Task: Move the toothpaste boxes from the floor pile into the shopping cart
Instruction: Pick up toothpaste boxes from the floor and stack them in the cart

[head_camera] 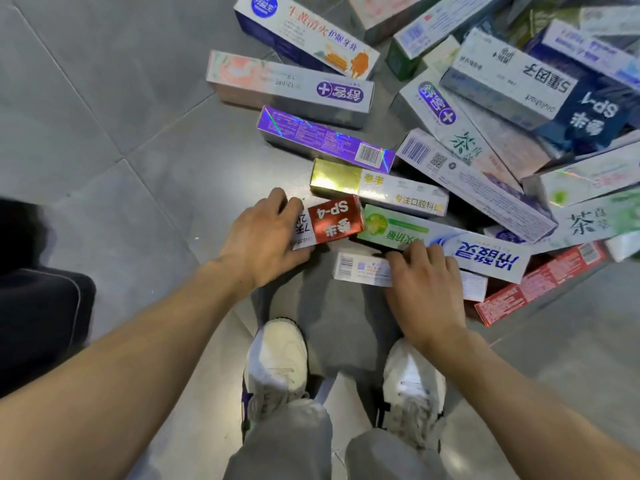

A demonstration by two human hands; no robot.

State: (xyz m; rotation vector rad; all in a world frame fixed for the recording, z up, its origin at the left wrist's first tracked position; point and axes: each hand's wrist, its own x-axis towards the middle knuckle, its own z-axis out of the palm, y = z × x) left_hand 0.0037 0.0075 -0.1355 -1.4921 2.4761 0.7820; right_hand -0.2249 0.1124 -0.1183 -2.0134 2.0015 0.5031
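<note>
On the floor, near edge of the pile
Left grip [263, 233] curls round the red box [332, 220]; right grip [424, 275] pinches the white box [362, 268].

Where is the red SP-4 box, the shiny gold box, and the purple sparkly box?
Red and white SP-4 toothpaste box [334, 220], head view, red panel.
Gold and white toothpaste box [334, 177], head view, gold end.
Purple holographic toothpaste box [311, 135], head view, top face.
</note>
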